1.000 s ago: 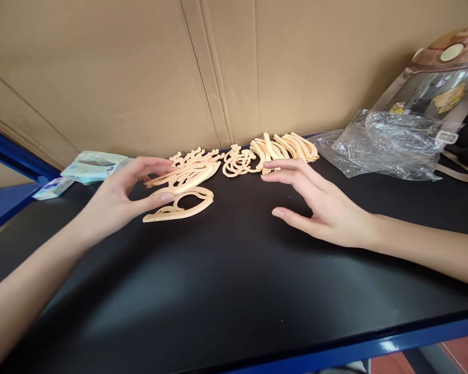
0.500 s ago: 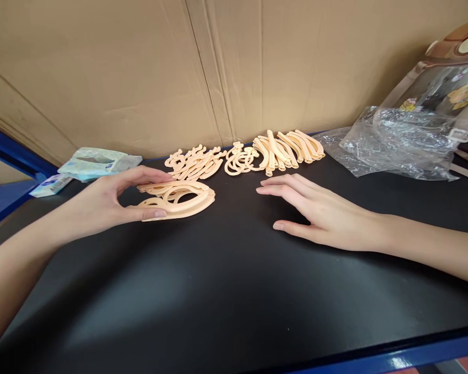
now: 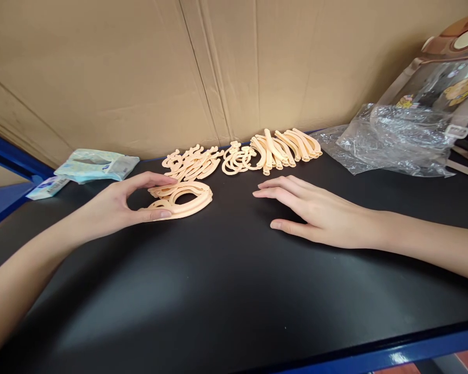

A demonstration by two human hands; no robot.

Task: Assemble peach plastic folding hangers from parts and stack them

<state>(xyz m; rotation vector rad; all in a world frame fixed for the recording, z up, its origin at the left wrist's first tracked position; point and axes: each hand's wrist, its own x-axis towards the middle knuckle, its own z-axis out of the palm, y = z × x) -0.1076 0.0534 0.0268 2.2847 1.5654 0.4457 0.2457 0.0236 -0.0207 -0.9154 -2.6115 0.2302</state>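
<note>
Single head-worn view, forward and down, close over the black tabletop [image 3: 234, 291] toward the cardboard wall [image 3: 140, 78].

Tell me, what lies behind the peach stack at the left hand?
A heap of similar peach pieces lies behind the stack, then the cardboard wall. The left hand covers the stack's left end.
</note>
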